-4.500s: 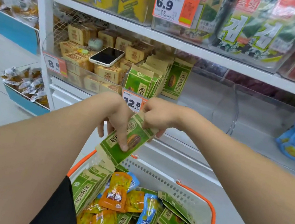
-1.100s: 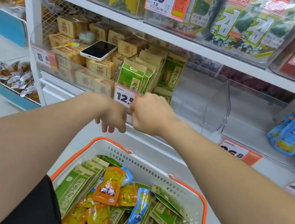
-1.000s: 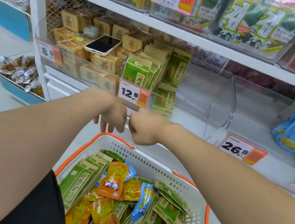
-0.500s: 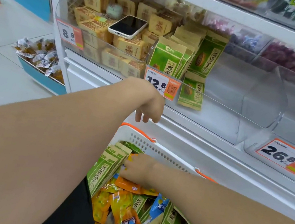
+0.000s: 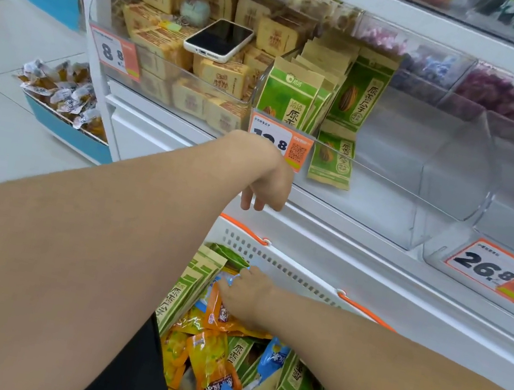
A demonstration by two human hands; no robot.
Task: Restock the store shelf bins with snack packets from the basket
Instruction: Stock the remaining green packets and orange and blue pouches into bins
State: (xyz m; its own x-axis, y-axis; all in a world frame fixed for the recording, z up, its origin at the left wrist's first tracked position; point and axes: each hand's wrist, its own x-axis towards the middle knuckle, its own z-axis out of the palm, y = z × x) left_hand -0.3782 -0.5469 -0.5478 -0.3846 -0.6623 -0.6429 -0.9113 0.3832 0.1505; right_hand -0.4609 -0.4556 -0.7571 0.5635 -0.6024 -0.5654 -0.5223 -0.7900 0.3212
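The right hand (image 5: 248, 296) is down in the white basket (image 5: 290, 271), fingertips on the orange packets (image 5: 220, 315) beside the upright green seed packets (image 5: 187, 289). Whether it has pinched one I cannot tell. The left hand (image 5: 268, 183) hangs above the basket, loosely curled and empty. The slick heap may shift, so a wrong packet comes up, or neighbours spill over the basket's rim.

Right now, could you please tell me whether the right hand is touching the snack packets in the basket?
Touching. The head view shows the right hand down in the basket, lying directly on the orange packet with no gap visible.
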